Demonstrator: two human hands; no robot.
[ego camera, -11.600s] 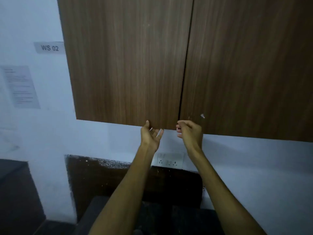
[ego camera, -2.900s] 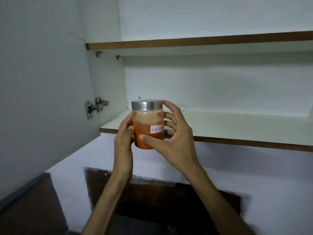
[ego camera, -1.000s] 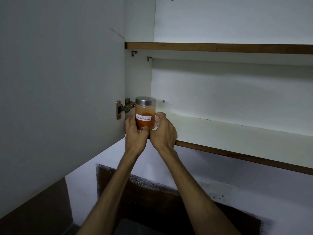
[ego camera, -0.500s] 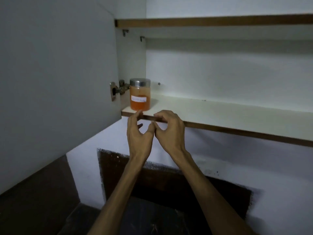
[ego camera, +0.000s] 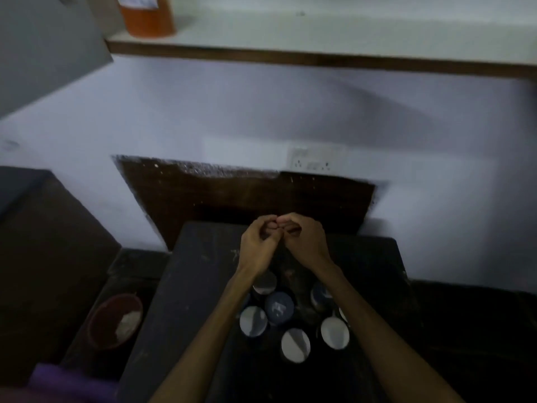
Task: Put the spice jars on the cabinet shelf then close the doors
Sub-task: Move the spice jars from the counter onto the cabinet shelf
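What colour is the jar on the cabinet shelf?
Orange, with a white label; the jar shows in the head view, top left.

Nothing is legible: the white label on the orange spice jar is blurred and cropped.

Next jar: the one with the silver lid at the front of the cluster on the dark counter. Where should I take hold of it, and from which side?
Judging from the blurred view, grip the front jar round its lid rim from straight above. Only the round lid faces up; the body is hidden, and neighbouring jars crowd its far side. Its near side looks free, so a hand could slide down there for a side grip.
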